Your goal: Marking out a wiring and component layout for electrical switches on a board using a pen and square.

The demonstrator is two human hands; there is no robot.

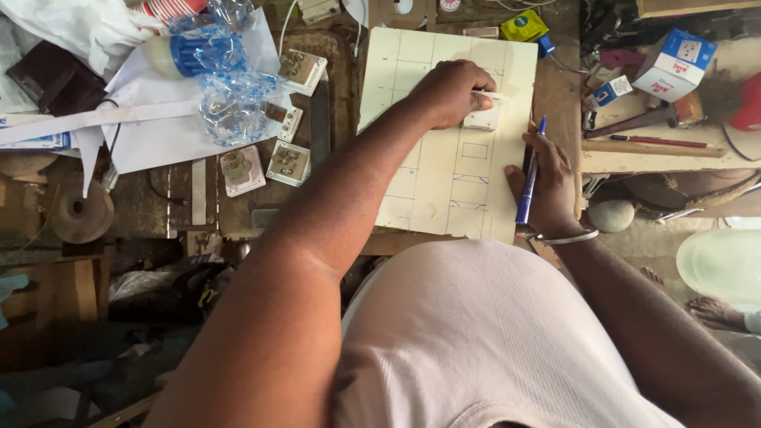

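Matt cream board (444, 158), rough wooden bench (555, 87)

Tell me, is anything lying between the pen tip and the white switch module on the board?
Nothing visible. The pen in the right hand points toward the switch module, pressed down by the left hand; only bare marked board lies between.

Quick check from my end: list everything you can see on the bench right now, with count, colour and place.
Marked board: one, cream with pen-drawn rectangles, bench centre.
Switch module: one, white, on the board under the left hand.
Pen: one, blue, at the board's right edge.
Socket modules: at least four, white, left of the board.
Plastic wrap: crumpled, clear with blue, upper left.
Small box: one, white and blue, upper right.
Bangle: one, silver, right wrist.
Left hand: pressing the switch module.
Right hand: holding the pen.
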